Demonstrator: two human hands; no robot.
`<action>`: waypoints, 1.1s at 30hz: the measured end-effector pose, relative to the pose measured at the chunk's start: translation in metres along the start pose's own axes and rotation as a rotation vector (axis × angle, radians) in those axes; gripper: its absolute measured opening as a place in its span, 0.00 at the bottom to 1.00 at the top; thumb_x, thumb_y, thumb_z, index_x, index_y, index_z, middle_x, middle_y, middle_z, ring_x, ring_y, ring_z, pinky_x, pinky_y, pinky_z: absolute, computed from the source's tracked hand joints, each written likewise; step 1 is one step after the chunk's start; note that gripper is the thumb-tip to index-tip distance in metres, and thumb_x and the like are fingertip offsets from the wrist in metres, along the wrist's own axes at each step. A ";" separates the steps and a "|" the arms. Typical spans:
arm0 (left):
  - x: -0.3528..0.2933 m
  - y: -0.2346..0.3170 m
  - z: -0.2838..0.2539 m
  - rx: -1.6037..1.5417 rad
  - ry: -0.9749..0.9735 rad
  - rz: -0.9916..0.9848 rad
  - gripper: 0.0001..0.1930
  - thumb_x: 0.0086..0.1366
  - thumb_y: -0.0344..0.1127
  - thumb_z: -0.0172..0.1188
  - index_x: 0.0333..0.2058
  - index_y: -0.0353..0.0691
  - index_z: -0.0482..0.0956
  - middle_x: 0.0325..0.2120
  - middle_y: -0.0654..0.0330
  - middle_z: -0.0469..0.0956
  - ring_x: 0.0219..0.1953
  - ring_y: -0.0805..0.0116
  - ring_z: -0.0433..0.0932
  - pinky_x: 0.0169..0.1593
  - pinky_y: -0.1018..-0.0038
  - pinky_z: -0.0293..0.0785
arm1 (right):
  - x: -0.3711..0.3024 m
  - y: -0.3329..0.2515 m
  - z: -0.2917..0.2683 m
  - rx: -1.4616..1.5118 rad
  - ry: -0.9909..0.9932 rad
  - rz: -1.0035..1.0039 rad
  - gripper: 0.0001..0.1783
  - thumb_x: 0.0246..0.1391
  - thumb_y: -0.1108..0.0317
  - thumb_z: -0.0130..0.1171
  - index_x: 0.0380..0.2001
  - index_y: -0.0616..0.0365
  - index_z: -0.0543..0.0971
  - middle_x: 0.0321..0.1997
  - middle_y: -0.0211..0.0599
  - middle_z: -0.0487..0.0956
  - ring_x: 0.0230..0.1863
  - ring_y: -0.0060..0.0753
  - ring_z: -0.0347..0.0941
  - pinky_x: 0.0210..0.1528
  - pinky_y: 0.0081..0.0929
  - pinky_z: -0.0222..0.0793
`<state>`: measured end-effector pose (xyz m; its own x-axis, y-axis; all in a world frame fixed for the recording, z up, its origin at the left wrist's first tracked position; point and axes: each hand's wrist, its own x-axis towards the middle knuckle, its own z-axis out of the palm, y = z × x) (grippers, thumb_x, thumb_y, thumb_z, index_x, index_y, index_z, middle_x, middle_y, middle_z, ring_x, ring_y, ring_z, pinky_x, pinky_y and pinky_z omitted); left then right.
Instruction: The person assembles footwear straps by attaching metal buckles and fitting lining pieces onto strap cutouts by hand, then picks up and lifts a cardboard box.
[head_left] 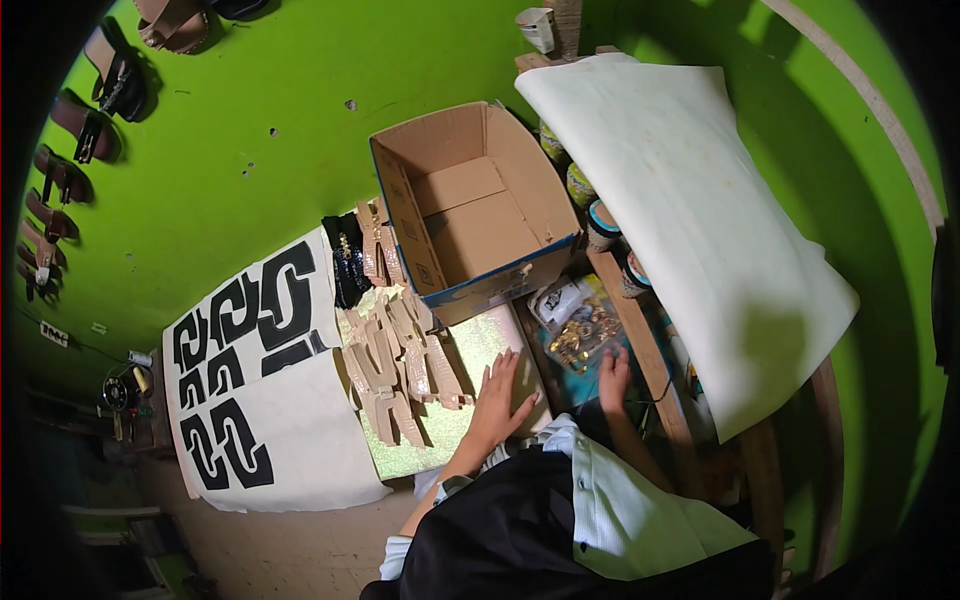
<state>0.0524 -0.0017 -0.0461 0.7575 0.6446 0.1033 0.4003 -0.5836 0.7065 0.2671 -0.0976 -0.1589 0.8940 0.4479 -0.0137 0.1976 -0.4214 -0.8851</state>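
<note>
My left hand (497, 400) lies flat with its fingers spread on the shiny pale green tabletop (478, 345), near its right edge. Just left of it are several beige strappy sandal uppers (380, 362) in an overlapping heap. My right hand (613, 382) reaches over a drawer or bin beside the table, fingers extended and holding nothing that I can see. Close to its fingertips lies a clear plastic bag of gold-coloured metal fittings (580, 338). A white packet (558, 300) rests against that bag.
An open cardboard box (480, 240) stands at the table's back. Black uppers (345, 265) sit beside it. White sheets with black cut shapes (270, 420) cover the left side. A large white sheet (690, 200) hangs over a wooden rack (645, 350) at right. Sandals (120, 75) line the green wall.
</note>
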 end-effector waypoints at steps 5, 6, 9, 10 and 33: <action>0.002 -0.003 0.000 0.050 0.001 0.019 0.34 0.55 0.38 0.55 0.58 0.37 0.50 0.57 0.44 0.51 0.60 0.45 0.49 0.61 0.57 0.45 | 0.012 0.003 0.010 0.059 0.056 0.102 0.18 0.52 0.67 0.49 0.44 0.65 0.66 0.15 0.33 0.70 0.17 0.24 0.64 0.21 0.22 0.60; 0.004 -0.002 0.001 0.055 0.007 0.024 0.34 0.54 0.35 0.55 0.58 0.37 0.50 0.58 0.45 0.50 0.60 0.45 0.48 0.61 0.57 0.46 | 0.017 0.011 0.015 0.141 0.071 0.131 0.18 0.52 0.64 0.49 0.44 0.63 0.66 0.16 0.36 0.72 0.18 0.26 0.67 0.23 0.25 0.62; 0.010 -0.002 0.000 0.055 0.032 0.023 0.35 0.53 0.32 0.56 0.58 0.38 0.50 0.58 0.45 0.50 0.60 0.45 0.48 0.61 0.57 0.46 | 0.027 0.046 0.030 -0.129 0.150 0.019 0.21 0.51 0.60 0.49 0.45 0.61 0.66 0.19 0.41 0.73 0.20 0.34 0.71 0.26 0.29 0.65; 0.011 -0.002 -0.001 0.051 0.037 0.022 0.35 0.53 0.32 0.56 0.58 0.38 0.50 0.58 0.45 0.50 0.60 0.45 0.48 0.61 0.57 0.46 | 0.030 0.051 0.030 -0.132 0.148 0.014 0.21 0.51 0.60 0.49 0.45 0.61 0.66 0.19 0.41 0.73 0.20 0.34 0.71 0.26 0.29 0.65; 0.075 -0.018 -0.112 0.229 0.567 -0.147 0.25 0.42 0.26 0.65 0.43 0.40 0.69 0.60 0.44 0.46 0.55 0.40 0.57 0.50 0.61 0.65 | 0.014 -0.248 0.024 -0.396 -0.188 -0.840 0.33 0.33 0.79 0.60 0.49 0.54 0.67 0.61 0.44 0.53 0.62 0.53 0.45 0.60 0.45 0.44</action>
<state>0.0445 0.1128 0.0275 0.3202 0.8510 0.4164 0.6273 -0.5198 0.5799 0.2205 0.0323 0.0495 0.3242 0.8316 0.4510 0.9002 -0.1247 -0.4173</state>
